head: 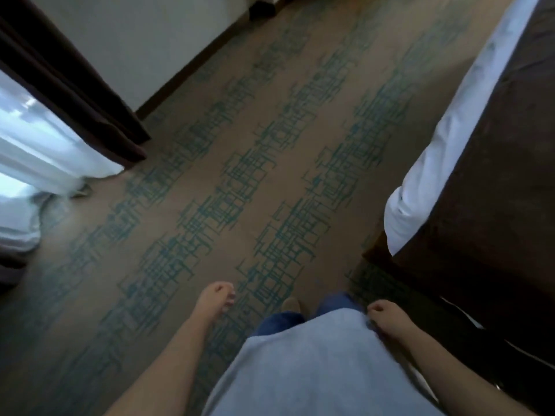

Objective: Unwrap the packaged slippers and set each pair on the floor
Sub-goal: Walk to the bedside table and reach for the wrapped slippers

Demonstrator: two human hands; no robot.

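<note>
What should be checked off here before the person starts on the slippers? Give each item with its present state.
1. Packaged slippers in view: not ok, none shows anywhere in the head view.
2. Left hand free: ok, fingers loosely curled, holding nothing.
3. Right hand free: ok, nothing in its grip; it hangs beside the light blue shirt.
4. Carpet open for setting pairs down: ok, bare between curtain and bed.
5. Slippers already unwrapped on the floor: not ok, none visible.
6. Where the packages lie: cannot tell.

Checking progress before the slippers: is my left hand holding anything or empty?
Empty. The left hand hangs over the patterned brown and teal carpet, fingers loosely curled, with nothing in its grip.
</note>
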